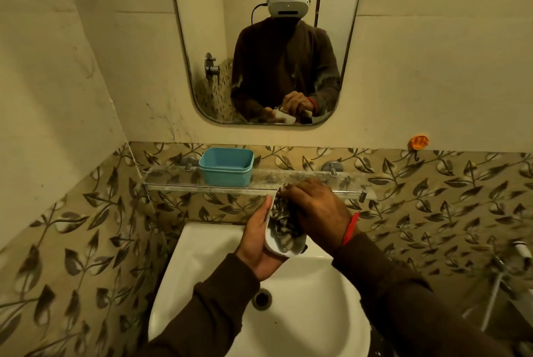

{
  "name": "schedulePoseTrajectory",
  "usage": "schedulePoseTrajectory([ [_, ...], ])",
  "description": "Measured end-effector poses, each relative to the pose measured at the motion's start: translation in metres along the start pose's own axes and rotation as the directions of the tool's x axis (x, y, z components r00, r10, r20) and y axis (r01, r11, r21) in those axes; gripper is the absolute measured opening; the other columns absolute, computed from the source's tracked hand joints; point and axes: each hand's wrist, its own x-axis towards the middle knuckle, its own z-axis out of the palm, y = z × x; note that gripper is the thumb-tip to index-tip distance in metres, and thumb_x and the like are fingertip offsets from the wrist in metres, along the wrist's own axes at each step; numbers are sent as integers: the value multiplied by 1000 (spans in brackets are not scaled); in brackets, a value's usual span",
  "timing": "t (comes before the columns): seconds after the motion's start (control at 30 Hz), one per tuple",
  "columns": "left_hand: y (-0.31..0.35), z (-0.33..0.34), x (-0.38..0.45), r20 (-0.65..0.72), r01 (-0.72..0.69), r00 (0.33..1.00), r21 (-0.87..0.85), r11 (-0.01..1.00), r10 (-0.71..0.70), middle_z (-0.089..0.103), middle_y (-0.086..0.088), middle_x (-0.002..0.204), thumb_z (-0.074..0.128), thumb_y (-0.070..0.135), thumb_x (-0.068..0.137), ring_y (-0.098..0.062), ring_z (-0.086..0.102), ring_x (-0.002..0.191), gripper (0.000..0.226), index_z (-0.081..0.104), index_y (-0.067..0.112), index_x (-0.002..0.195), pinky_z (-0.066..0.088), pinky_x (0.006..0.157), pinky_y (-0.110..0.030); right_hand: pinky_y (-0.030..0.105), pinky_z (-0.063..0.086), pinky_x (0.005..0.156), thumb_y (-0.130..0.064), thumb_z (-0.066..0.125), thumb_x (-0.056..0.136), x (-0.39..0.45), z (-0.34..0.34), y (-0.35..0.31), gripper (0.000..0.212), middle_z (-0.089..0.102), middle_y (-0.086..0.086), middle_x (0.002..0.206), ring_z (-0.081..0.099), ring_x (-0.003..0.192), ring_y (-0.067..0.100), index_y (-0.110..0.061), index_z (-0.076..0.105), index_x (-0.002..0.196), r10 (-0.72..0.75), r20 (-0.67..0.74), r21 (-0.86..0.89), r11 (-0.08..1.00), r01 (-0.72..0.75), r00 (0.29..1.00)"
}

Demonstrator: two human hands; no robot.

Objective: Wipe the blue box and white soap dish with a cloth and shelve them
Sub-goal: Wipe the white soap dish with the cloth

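Note:
The blue box [226, 166] stands open-topped on the glass shelf [173, 180], left of centre. Over the sink, my left hand [258, 238] holds the white soap dish [274, 247], tilted on its edge, from underneath. My right hand [315, 206] presses a dark patterned cloth [284, 219] into the dish's hollow. The cloth covers most of the inside of the dish, and only its white rim and lower corner show.
A white sink [302, 299] with a drain [262, 299] lies below my hands. Above the shelf hangs a mirror [202, 39] that reflects a person with a headset. An orange hook [418, 141] sits on the wall at right. Pipes and a tap [501, 267] are at far right.

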Motion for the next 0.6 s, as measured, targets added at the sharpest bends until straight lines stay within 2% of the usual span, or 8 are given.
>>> schedulePoseTrajectory([
  [0.1,-1,9,4,-22,-37,999,50,998,38,69,-18,129,45,58,97,-31,68,114,55,68,19,129,56,91,-48,46,55,68,-2,76,66,2,3,-2,37,66,21,89,62,81,40,-1,66,102,82,-15,-69,994,-82,997],
  [0.2,-2,12,3,-16,-101,995,86,991,102,62,-14,141,43,55,99,-31,60,128,51,58,28,139,55,96,-48,43,55,66,-6,80,64,1,3,-7,41,65,20,86,62,79,38,-2,66,102,114,31,-109,988,-110,993],
  [0.27,-2,9,3,-14,-157,987,117,981,159,58,-9,145,40,54,101,-30,57,131,47,51,38,143,52,99,-50,42,54,71,-12,81,67,-2,1,-9,41,68,18,89,62,84,37,-5,66,104,96,87,-134,987,-84,992],
  [0.37,2,10,-1,-38,-207,975,182,961,217,56,-12,145,41,58,98,-32,60,128,45,51,46,140,54,94,-51,42,50,79,-21,73,77,-5,0,-19,32,69,15,96,58,92,34,-8,65,105,21,242,-176,984,23,970],
  [0.47,8,11,-1,-62,-211,970,255,944,234,56,-17,142,43,61,94,-38,59,125,46,54,49,137,56,91,-53,43,47,82,-23,64,84,-9,0,-32,22,70,15,95,58,91,35,-8,64,101,-38,357,-143,985,95,933],
  [0.53,8,10,-2,-56,-197,974,259,945,219,55,-18,143,44,61,93,-38,57,127,47,55,48,137,56,94,-53,43,47,84,-25,66,82,-11,-1,-36,29,70,14,96,58,93,34,-9,60,105,1,411,-96,994,42,912],
  [0.6,6,8,-4,-46,-175,981,211,962,188,54,-21,143,43,59,96,-40,56,128,46,55,44,138,56,93,-53,42,50,82,-22,69,79,-9,-4,-33,35,69,13,98,61,93,31,-11,56,110,63,494,41,995,-95,867],
])
